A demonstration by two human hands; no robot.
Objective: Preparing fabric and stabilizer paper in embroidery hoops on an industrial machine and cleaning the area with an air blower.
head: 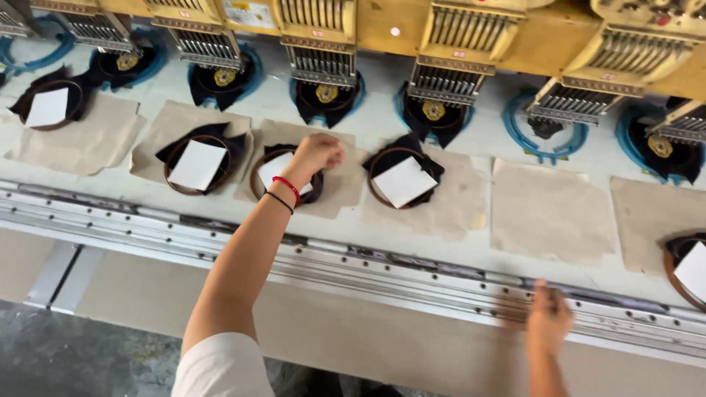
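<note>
My left hand (318, 153) reaches over the machine bed with its fingers curled at the far rim of a round brown hoop (259, 179). The hoop holds black fabric with a white square sheet on top. It lies on a brown paper sheet (340, 192). A red band and a black band circle that wrist. My right hand (548, 317) is blurred. It rests on the metal rail (412, 273) at the front of the bed and holds nothing I can see.
Similar hoops with white squares lie at the left (196, 165), the far left (48, 106), the centre right (403, 181) and the right edge (687, 270). Yellow embroidery heads (456, 37) line the back above blue-ringed hoops. A bare paper sheet (551, 213) lies to the right.
</note>
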